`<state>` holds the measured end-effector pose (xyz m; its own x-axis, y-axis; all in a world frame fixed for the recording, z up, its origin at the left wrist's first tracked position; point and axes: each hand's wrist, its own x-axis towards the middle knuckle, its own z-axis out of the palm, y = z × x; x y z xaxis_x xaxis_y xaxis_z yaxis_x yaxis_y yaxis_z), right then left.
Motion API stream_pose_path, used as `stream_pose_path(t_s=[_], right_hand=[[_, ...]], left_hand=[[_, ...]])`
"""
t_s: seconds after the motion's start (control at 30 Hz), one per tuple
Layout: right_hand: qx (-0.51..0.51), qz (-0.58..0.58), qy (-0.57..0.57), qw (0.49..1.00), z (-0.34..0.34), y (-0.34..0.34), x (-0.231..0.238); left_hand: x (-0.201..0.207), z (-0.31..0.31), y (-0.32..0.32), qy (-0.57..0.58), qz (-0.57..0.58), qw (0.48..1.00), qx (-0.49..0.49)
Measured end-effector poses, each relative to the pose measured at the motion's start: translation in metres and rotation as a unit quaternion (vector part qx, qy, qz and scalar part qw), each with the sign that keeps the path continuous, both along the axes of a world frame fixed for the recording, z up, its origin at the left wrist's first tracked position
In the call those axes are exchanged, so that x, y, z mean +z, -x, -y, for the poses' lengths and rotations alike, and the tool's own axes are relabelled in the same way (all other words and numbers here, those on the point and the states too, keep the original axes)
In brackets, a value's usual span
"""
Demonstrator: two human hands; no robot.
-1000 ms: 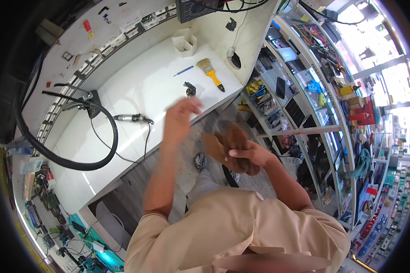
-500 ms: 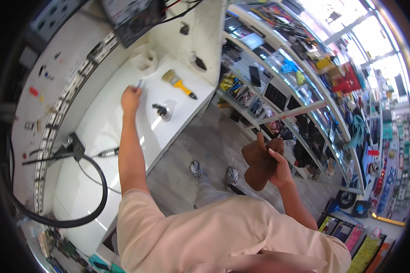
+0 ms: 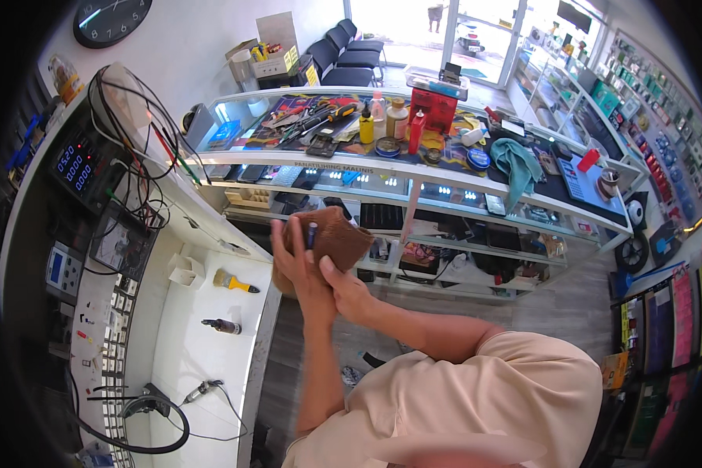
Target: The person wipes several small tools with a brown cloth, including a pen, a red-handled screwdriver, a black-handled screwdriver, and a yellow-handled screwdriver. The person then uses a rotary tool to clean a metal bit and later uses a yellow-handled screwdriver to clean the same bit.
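- While the right hand (image 3: 351, 292) grips a brown cloth (image 3: 345, 238) near the frame's centre, the left hand (image 3: 296, 269) lies against it, fingers extended upward.
- Beside the left hand's fingers, a slim blue tool (image 3: 312, 232) shows against the cloth; whether they clasp it, I cannot tell.
- Left of centre, a yellow-handled flat paintbrush (image 3: 236, 281) and a white open-topped holder (image 3: 186, 271) rest on the white workbench (image 3: 183, 335).
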<state>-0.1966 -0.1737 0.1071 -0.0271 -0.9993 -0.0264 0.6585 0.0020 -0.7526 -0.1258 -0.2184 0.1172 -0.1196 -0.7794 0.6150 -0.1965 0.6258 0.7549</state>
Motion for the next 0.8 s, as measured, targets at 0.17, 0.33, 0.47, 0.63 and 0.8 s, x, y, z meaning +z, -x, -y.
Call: stream_pose_path(t_s=[0.17, 0.33, 0.47, 0.63, 0.8], right_hand=[[-0.087, -0.413, 0.252, 0.871, 0.018, 0.061, 0.016], [-0.058, -0.435, 0.362, 0.822, 0.013, 0.09, 0.036], [0.053, -0.33, 0.279, 0.9, 0.015, 0.1, 0.052], [0.162, -0.369, 0.24, 0.883, 0.011, 0.097, 0.074], [-0.028, -0.431, 0.344, 0.834, 0.014, 0.093, 0.072]], left_hand=[[0.036, 0.003, 0.028, -0.385, -0.326, 0.843, -0.189], [0.068, 0.0, 0.051, -0.314, -0.389, 0.845, -0.191], [0.075, -0.008, 0.055, -0.367, -0.362, 0.829, -0.214], [0.084, -0.012, 0.06, -0.3, -0.471, 0.82, -0.127], [0.087, -0.01, 0.067, -0.362, -0.425, 0.816, -0.148]])
